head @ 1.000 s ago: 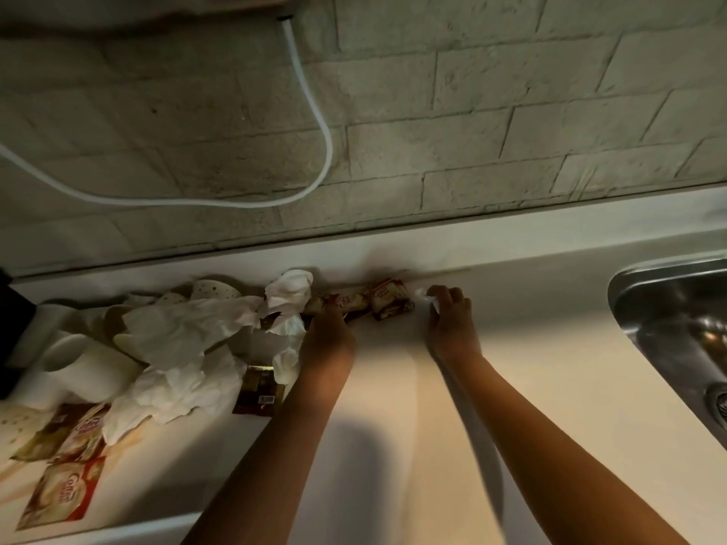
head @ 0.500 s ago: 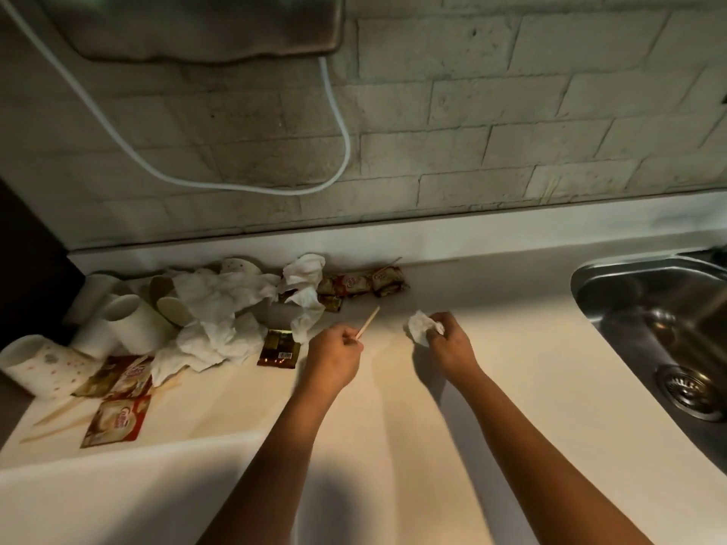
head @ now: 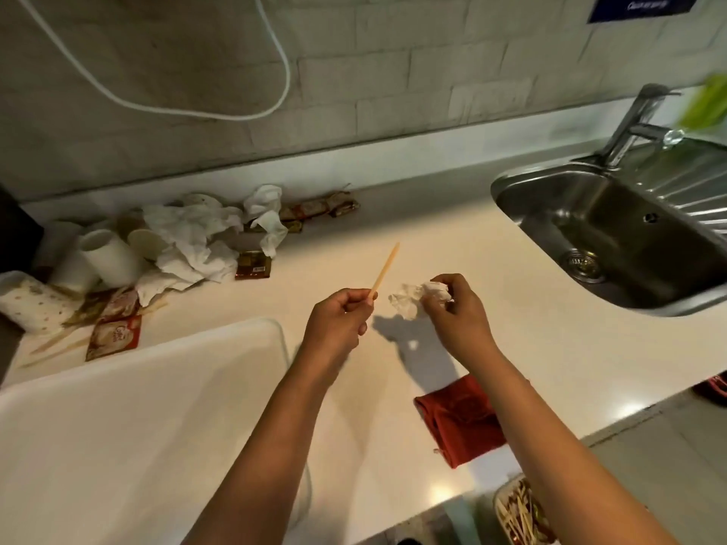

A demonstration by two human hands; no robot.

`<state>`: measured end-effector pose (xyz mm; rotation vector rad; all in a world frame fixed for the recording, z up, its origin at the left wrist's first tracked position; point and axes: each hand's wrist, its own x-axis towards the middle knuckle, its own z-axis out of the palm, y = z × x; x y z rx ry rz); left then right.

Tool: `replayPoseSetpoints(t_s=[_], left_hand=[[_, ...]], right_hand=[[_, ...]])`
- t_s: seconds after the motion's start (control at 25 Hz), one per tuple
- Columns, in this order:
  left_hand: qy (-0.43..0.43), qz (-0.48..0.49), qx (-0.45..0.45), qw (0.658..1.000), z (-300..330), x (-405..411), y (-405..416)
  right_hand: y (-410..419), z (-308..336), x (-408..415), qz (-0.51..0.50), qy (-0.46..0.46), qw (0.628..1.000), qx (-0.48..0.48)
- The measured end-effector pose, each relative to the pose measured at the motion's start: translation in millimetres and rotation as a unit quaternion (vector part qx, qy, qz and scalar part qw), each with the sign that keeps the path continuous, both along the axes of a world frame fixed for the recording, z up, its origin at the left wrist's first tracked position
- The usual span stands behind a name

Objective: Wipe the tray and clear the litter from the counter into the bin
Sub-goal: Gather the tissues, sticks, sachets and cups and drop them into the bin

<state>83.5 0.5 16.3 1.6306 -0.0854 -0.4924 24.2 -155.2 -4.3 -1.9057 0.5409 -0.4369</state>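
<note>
My left hand [head: 338,320] pinches the lower end of a thin wooden stir stick [head: 384,270] that points up and away. My right hand [head: 456,308] holds a crumpled white tissue [head: 413,298] just right of it. Both hands hover over the white counter [head: 452,245]. A white tray [head: 130,426] lies at the near left. Litter is heaped at the back left: crumpled tissues [head: 192,238], paper cups [head: 106,255], coffee sachets [head: 116,334] and a dark wrapper [head: 253,265]. Below the counter edge at the bottom right, the bin [head: 519,513] holds sticks and wrappers.
A red cloth [head: 460,422] lies on the counter near its front edge, under my right forearm. The steel sink [head: 613,234] with its tap [head: 637,120] fills the right side. A white cable [head: 196,108] loops down the tiled wall.
Both hands have drawn back from the wall toward me, the left bringing the stick and the right the tissue. My view has pulled back, bringing the tray, red cloth and bin into sight.
</note>
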Motion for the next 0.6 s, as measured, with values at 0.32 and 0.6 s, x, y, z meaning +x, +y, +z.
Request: replayPoseSetpoints(t_s=[0.32, 0.6], left_hand=[[0.042, -0.026, -0.013, 0.999, -16, -85, -29], [0.014, -0.068, -0.027, 0.997, -36, -192, -87]], right_hand=[[-28, -20, -93, -0.067, -0.051, 0.996, 0.01], [-80, -62, -207, -0.209, -0.186, 0.96, -0.014]])
